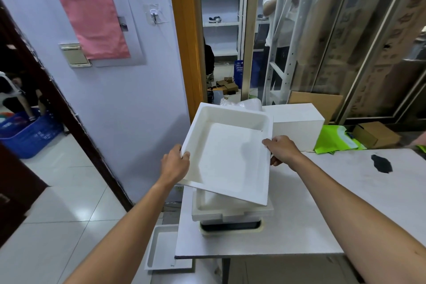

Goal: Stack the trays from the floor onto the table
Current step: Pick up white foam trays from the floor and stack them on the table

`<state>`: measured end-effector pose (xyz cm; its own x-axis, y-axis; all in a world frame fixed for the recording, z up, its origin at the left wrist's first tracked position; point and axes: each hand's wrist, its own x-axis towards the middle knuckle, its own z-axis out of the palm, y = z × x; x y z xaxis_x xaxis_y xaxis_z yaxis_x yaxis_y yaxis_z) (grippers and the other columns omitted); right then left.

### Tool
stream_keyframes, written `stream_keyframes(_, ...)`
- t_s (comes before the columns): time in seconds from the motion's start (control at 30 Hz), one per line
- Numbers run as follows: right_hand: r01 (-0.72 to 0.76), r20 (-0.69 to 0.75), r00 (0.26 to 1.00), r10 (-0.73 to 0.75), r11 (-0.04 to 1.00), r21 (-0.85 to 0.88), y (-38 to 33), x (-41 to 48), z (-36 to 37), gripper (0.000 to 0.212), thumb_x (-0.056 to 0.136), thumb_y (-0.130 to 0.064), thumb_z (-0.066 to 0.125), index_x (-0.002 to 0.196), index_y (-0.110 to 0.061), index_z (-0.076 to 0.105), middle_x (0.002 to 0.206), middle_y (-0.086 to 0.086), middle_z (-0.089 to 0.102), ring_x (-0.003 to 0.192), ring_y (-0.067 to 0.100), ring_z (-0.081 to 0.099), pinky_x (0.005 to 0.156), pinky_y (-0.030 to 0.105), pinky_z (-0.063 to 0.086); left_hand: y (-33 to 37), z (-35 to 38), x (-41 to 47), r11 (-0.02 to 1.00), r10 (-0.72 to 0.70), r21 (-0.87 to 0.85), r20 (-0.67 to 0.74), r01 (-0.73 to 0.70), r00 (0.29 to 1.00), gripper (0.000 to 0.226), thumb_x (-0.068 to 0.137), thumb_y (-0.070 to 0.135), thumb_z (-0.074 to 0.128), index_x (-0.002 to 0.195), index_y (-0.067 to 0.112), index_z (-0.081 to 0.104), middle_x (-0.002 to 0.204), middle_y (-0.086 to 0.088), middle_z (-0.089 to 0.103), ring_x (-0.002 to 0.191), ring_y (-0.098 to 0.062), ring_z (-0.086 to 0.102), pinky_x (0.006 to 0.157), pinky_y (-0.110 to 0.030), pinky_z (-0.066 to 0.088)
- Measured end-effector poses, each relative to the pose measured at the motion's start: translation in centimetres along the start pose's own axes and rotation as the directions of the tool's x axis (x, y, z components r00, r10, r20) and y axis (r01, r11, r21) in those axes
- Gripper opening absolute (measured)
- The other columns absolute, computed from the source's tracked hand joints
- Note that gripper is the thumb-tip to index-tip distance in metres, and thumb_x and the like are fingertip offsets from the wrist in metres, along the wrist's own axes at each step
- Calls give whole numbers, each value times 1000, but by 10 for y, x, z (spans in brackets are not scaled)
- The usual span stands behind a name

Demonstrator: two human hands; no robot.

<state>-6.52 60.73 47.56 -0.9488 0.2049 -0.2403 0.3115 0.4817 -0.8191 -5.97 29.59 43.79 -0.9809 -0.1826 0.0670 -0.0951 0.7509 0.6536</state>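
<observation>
I hold a white foam tray [227, 154] in the air, tilted with its hollow side facing me. My left hand [175, 163] grips its left edge and my right hand [280, 148] grips its right edge. It hangs just above a stack of white trays [230, 211] standing on the grey table [322, 214] near the table's left end. One more white tray [161, 248] lies on the floor tiles beside the table's front left corner, partly hidden under the tabletop.
A white foam box [297, 122] stands behind the table, with green bags [332, 138] and a cardboard box [375, 136] to its right. A black patch [381, 163] marks the tabletop. A blue basket [30, 134] sits at far left. A person stands behind the glass.
</observation>
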Motion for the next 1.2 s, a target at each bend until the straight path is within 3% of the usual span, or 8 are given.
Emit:
stream_keyframes(0.3,-168,-5,985,174,955,243,11,-2,3,23,87,-21,58,87,2,63,64,15,64,42,24,59,48,29,53,-3,4,4,996,-17,-93,-36,14,999,33,95,35,51,121,18,63,113,-4,69,99,-25,62,79,-35,50)
stream_keyframes(0.43,-215,29,975,222,891,399,15,-7,13,26,91,-19,56,103,3,64,85,23,73,61,31,73,52,29,60,-1,15,-1,983,-136,-136,-83,124,987,93,92,40,64,158,8,7,164,-10,18,149,-31,21,118,-49,28)
stream_keyframes(0.53,-216,60,974,216,831,513,13,-11,21,24,92,-17,55,108,-1,62,94,20,74,73,34,76,63,33,62,6,22,-4,922,-210,-322,51,215,976,107,90,39,68,157,7,-10,165,-10,12,151,-29,17,118,-45,26)
stream_keyframes(0.63,-222,89,974,209,786,577,6,-15,32,18,94,-15,54,108,-5,59,92,15,67,77,33,77,69,34,61,16,33,-3,852,-217,-436,211,291,953,89,89,35,66,157,11,16,149,-5,45,133,-28,48,107,-42,43)
stream_keyframes(0.73,-210,101,977,188,772,600,-1,-13,40,14,94,-16,55,104,-7,59,99,11,62,74,33,77,74,36,61,20,47,0,833,-177,-487,215,262,961,47,82,15,52,129,14,52,121,-2,65,104,-19,64,78,-31,53)
stream_keyframes(0.87,-228,171,972,160,808,542,-5,-9,36,25,95,-24,59,113,-7,60,108,11,65,79,35,77,89,45,59,12,51,9,763,-223,-580,180,287,958,54,69,8,36,116,21,58,111,1,68,99,-20,67,72,-35,60)
stream_keyframes(1.0,-201,138,977,160,904,376,-3,-6,22,50,89,-51,64,119,-11,58,104,7,69,76,34,77,84,45,61,14,32,9,690,-242,-670,144,274,960,49,76,-2,33,113,13,61,107,-4,69,95,-26,68,64,-45,63)
stream_keyframes(1.2,-156,-7,987,161,967,202,0,12,-16,75,77,-72,61,119,-10,62,110,12,68,74,28,77,74,36,58,-5,7,18,762,-262,-593,83,259,961,33,91,-3,37,112,12,59,110,-6,64,91,-25,64,60,-42,62)
